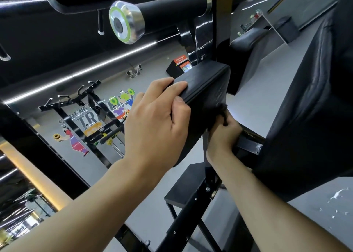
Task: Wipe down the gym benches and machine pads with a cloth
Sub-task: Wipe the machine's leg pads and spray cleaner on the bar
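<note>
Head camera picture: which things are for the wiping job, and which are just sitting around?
For the job: dark cloth bunched in the right hand; small pad gripped by the left hand; big pad beside it.
Just around: orange sign; wall stickers; bottles far off.

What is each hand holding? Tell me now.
Left hand: grips the edge of the pad.
Right hand: grips a dark cloth against the pad.
</note>
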